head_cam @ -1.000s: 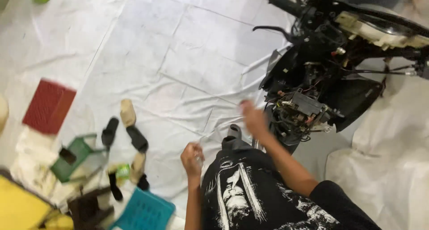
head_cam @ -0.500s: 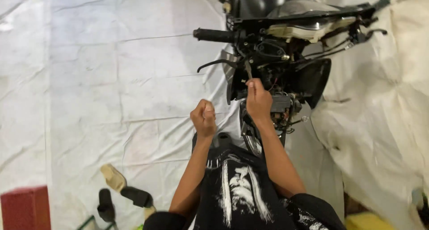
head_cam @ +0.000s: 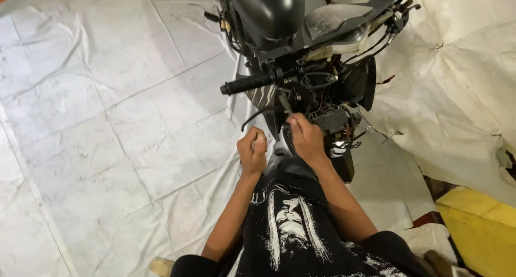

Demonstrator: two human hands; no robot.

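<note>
Right hand [head_cam: 306, 137] pinching a thin tool [head_cam: 284, 102] at stripped black scooter [head_cam: 301, 51] front wiring, left hand [head_cam: 253, 149] fisted just beside, contents unclear, black handlebar grip [head_cam: 247, 84] above, yellow box [head_cam: 478, 228] btm right, white floor sheet [head_cam: 107, 121]

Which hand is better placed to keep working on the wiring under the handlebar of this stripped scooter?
Right. The right hand is already up against the exposed wiring below the handlebar grip. The left hand is a closed fist, lower and apart from it.
</note>
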